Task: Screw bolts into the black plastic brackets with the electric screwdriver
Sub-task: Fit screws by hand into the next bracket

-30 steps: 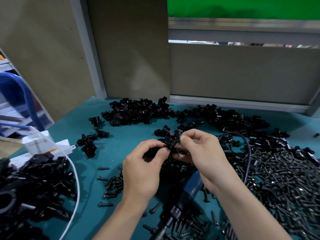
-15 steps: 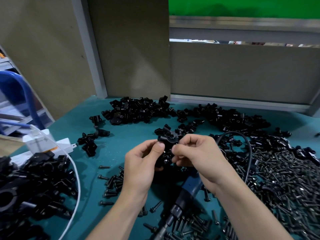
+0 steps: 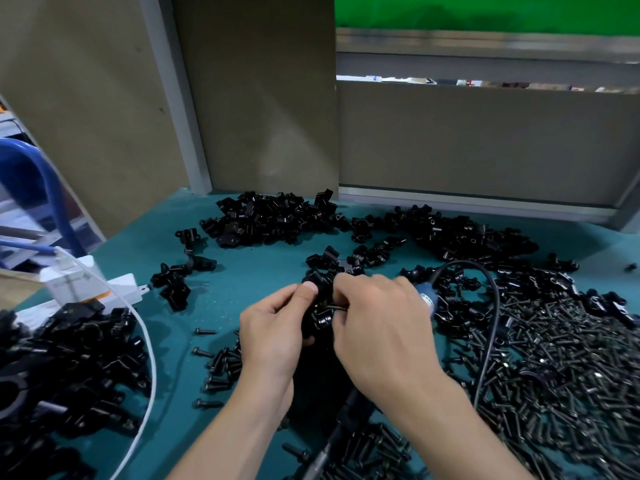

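A matte teal counter (image 3: 242, 278) carries a wide heap of dark threaded bolts (image 3: 554, 375) at right. Piles of glossy, angular black plastic brackets (image 3: 270, 216) lie at the back and left. Above the middle, the left hand (image 3: 273, 341) curls round one bracket (image 3: 320, 306), thumb on top. The right hand (image 3: 381, 334) pinches a slim bolt (image 3: 337, 307) against it. The blue-bodied screwdriver (image 3: 427, 299), trailing a black cable (image 3: 497, 323), lies beneath the right hand.
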The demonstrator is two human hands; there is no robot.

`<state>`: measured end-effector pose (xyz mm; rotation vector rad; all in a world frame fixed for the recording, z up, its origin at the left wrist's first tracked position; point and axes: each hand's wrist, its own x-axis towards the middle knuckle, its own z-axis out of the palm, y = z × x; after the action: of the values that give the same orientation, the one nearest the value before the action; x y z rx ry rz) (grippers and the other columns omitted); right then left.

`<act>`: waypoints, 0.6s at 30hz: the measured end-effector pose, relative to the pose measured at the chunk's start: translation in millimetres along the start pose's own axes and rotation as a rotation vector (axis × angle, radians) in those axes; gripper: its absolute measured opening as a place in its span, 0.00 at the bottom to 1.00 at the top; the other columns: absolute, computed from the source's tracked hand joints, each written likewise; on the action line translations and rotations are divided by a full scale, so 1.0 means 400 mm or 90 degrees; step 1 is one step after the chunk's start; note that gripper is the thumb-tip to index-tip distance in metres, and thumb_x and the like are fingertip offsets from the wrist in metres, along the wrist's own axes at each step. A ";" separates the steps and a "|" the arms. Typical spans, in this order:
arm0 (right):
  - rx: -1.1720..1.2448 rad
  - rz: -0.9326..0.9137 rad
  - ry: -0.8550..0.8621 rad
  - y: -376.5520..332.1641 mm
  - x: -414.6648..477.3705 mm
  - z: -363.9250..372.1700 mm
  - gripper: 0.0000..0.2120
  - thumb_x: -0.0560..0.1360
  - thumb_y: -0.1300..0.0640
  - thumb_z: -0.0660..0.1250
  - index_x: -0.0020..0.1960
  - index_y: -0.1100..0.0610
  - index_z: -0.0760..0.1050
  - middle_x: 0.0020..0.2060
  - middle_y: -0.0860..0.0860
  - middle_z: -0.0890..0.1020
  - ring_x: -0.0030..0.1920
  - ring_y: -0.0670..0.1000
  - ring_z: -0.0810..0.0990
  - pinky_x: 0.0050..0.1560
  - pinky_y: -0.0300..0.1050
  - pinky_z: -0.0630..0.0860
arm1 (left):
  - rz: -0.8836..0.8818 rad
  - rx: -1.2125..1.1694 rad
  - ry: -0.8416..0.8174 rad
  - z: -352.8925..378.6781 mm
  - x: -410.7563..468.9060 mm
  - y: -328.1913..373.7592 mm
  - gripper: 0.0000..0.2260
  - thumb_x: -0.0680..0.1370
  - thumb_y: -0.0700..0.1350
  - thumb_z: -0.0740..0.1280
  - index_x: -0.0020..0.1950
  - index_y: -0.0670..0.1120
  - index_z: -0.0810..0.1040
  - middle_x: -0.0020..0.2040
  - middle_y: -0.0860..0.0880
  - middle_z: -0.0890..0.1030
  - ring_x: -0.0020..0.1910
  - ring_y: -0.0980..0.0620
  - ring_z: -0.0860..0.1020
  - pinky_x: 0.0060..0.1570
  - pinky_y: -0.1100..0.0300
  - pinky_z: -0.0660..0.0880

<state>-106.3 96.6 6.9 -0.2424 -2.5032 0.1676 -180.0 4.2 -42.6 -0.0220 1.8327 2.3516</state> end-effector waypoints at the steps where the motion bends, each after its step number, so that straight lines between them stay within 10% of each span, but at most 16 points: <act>1: 0.031 -0.003 0.028 0.002 -0.003 0.007 0.19 0.64 0.63 0.77 0.34 0.51 0.67 0.28 0.43 0.69 0.31 0.50 0.66 0.37 0.45 0.69 | -0.011 -0.009 0.007 -0.002 0.003 0.004 0.05 0.77 0.48 0.75 0.44 0.55 0.90 0.43 0.52 0.88 0.38 0.56 0.85 0.32 0.61 0.79; 6: 0.445 0.206 -0.186 0.044 0.018 0.013 0.08 0.72 0.56 0.75 0.42 0.43 0.80 0.59 0.40 0.82 0.58 0.40 0.79 0.59 0.42 0.76 | -0.045 -0.027 -0.045 -0.011 0.008 0.019 0.08 0.80 0.50 0.72 0.46 0.50 0.89 0.40 0.48 0.86 0.35 0.53 0.82 0.31 0.59 0.78; 10: 0.555 0.268 -0.163 0.058 0.030 0.013 0.07 0.70 0.60 0.78 0.40 0.49 0.83 0.38 0.50 0.86 0.44 0.57 0.84 0.50 0.59 0.82 | -0.047 0.002 -0.132 -0.006 0.002 0.019 0.13 0.81 0.54 0.68 0.44 0.50 0.89 0.40 0.47 0.87 0.37 0.51 0.84 0.33 0.56 0.80; 18: 1.048 0.511 -0.154 0.110 0.048 -0.019 0.05 0.70 0.66 0.73 0.40 0.58 0.81 0.40 0.55 0.81 0.36 0.49 0.79 0.44 0.41 0.77 | -0.074 -0.071 -0.263 -0.022 0.010 0.022 0.15 0.84 0.40 0.62 0.49 0.49 0.88 0.55 0.43 0.87 0.52 0.47 0.85 0.41 0.53 0.83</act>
<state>-111.0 143.9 16.1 -0.4632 -1.5277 2.4023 -186.1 -6.0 -36.7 0.3107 1.4644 2.1737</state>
